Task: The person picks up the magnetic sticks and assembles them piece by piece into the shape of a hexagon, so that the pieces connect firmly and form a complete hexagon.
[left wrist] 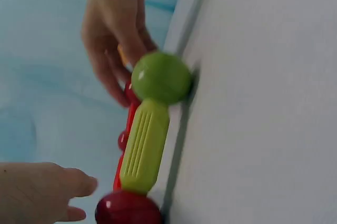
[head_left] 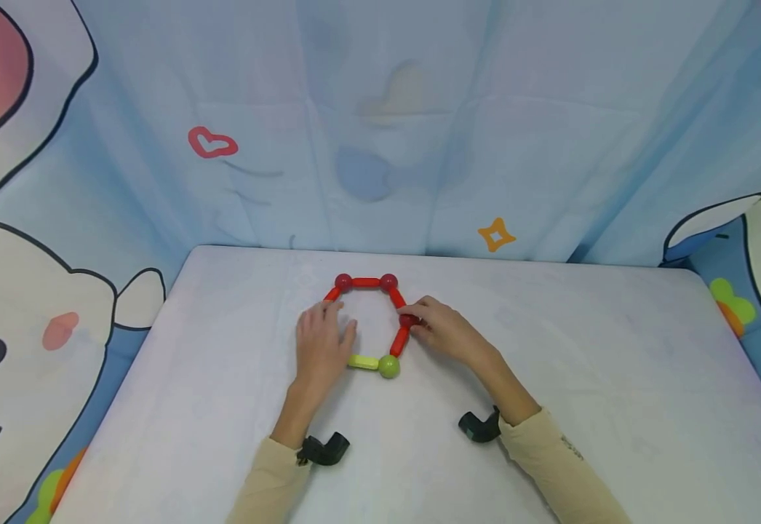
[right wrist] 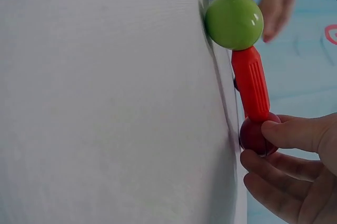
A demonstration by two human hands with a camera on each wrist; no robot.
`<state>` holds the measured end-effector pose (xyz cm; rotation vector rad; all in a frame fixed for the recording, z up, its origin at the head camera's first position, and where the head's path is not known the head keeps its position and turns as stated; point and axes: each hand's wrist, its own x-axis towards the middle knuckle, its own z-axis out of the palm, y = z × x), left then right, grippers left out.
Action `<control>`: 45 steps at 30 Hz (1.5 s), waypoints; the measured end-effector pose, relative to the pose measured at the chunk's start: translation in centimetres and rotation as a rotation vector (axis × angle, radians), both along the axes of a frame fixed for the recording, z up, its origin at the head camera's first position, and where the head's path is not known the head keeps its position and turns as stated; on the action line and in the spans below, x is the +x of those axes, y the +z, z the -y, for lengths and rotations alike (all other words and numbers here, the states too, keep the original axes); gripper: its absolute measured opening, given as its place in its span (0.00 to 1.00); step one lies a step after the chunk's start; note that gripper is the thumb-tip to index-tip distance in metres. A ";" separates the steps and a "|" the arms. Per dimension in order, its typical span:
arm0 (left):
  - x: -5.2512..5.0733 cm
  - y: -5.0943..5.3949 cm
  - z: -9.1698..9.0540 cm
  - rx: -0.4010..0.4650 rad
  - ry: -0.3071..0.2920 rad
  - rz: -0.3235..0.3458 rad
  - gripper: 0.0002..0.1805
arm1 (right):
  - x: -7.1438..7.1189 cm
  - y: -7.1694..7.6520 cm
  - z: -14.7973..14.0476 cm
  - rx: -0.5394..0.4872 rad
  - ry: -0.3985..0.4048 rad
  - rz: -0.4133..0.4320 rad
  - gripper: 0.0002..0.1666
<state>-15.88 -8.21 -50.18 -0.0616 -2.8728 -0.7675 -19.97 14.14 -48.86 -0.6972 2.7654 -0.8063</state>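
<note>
A ring of balls and rods lies on the white table. Red rods (head_left: 366, 282) and dark red balls (head_left: 388, 282) form its far and right sides. Along the near side runs a yellow-green rod (head_left: 364, 362), joined to a green ball (head_left: 389, 366). My right hand (head_left: 449, 331) pinches the dark red ball (right wrist: 253, 139) at the ring's right corner between thumb and fingers. Over the left side lies my left hand (head_left: 320, 342), fingers loosely extended and thumb apart, hiding that part of the ring. A dark red ball (left wrist: 128, 208) beneath it shows in the left wrist view.
The white-covered table (head_left: 590, 349) extends around both arms. Behind it hangs a light blue printed curtain (head_left: 380, 145). A black wrist camera (head_left: 324, 449) is strapped at the left cuff, and another wrist camera (head_left: 479, 426) at the right.
</note>
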 end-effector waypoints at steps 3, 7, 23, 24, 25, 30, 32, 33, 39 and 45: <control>-0.6 -0.2 1.9 0.025 0.091 0.096 0.35 | -0.1 0.0 -0.2 -0.003 0.003 0.014 0.22; -0.9 -0.6 2.8 0.068 0.086 0.190 0.40 | -0.2 0.0 -0.5 -0.013 0.007 0.032 0.22; -0.6 -0.2 1.7 0.028 -0.001 0.133 0.30 | -0.7 0.1 -1.1 -0.019 0.011 0.037 0.19; -0.6 -0.2 1.7 0.026 -0.004 0.136 0.30 | -0.7 0.1 -1.1 -0.018 0.012 0.041 0.18; -0.6 -0.2 1.7 0.029 -0.007 0.140 0.30 | -0.7 0.2 -1.1 -0.018 0.012 0.047 0.18; -0.5 0.0 1.7 0.043 -0.028 0.176 0.31 | -0.6 0.3 -1.2 -0.009 0.004 0.080 0.17; -0.4 0.0 1.7 0.043 -0.042 0.177 0.30 | -0.6 0.3 -1.3 -0.006 -0.003 0.085 0.17; -0.3 0.1 1.7 0.042 -0.048 0.171 0.29 | -0.6 0.3 -1.3 -0.004 -0.011 0.088 0.17; -0.3 0.2 1.6 0.074 -0.111 0.132 0.20 | -0.5 0.6 -1.4 0.026 -0.086 0.113 0.14; -0.4 -0.2 1.2 0.100 -0.143 0.136 0.24 | -0.4 0.9 -1.4 0.081 -0.097 0.151 0.18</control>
